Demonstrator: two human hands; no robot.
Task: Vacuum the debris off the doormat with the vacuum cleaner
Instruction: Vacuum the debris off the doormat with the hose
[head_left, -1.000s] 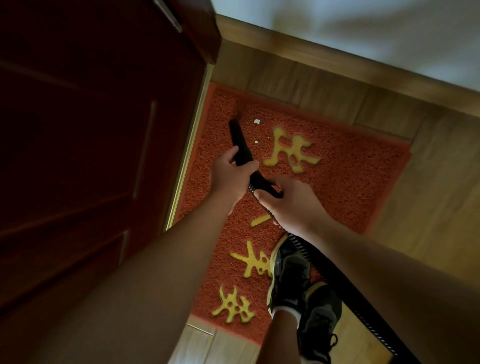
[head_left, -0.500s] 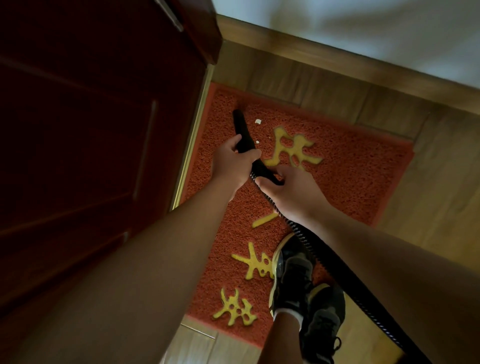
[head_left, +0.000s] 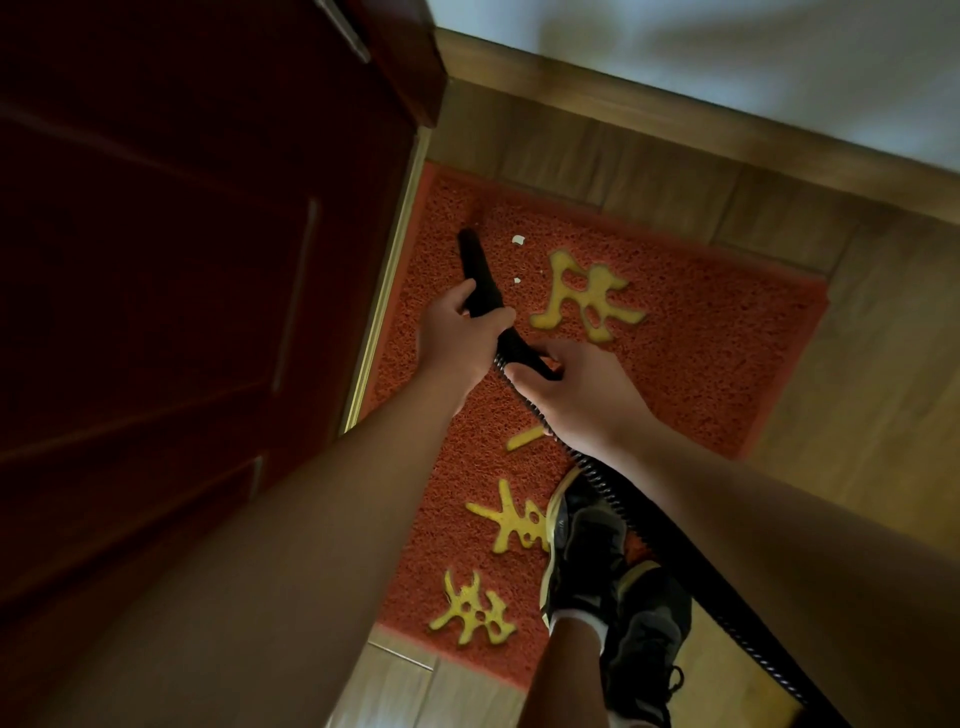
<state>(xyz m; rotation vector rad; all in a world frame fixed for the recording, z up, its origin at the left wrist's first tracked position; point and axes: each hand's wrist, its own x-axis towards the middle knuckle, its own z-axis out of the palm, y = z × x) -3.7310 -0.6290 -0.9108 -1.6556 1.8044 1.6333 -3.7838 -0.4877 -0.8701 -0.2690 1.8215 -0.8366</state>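
Nozzle's crept forward: left hand (head_left: 457, 338) clamped on the black tapered vacuum nozzle (head_left: 480, 278), right hand (head_left: 576, 395) wrapped on its ribbed black hose (head_left: 608, 491). Tip on the red looped-pile doormat (head_left: 701, 332), now just beside the white debris flecks (head_left: 518, 240). I'd say they're uncollected.

- Dim around me; the door (head_left: 182, 312) at nine o'clock is nearly black.
- Wall (head_left: 727, 57) at one o'clock brightest, with soft shadows.
- Edges bend.
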